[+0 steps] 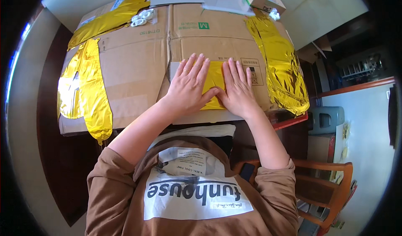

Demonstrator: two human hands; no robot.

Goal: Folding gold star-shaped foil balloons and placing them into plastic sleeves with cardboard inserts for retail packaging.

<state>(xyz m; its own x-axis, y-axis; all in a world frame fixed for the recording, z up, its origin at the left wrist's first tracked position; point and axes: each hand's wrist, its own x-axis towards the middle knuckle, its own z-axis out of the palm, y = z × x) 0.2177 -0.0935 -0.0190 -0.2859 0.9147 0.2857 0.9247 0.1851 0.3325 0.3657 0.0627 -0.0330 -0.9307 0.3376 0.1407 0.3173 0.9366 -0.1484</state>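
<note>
A flat, shiny gold foil piece (215, 79) lies on the near middle of the work surface, directly in front of the person, partly hidden beneath both palms. The left hand (189, 84) rests flat over its left part, fingers straight, pointing away from the body and only narrowly parted, with a thin ring (185, 70) on one of them. The right hand (238, 89) lies palm down over its right part, fingers likewise extended and slightly spread; neither hand grips anything, and the two thumbs meet or nearly meet over the foil. Under all this spreads a brown corrugated cardboard sheet (134, 64) with green and black printing. Toward the right edge sits a long, crinkled pile of gold foil (287, 68). On the left, a narrow gold foil strip with a rounded end (96, 93) hangs past the near edge, and beyond it a broad, folded gold foil length (111, 24) runs up to the far left corner. Beside that lies a cluster of white rings (143, 17). An open cardboard box (268, 1) stands at the far right, and a brown wooden chair (335, 190) is at the lower right.
</note>
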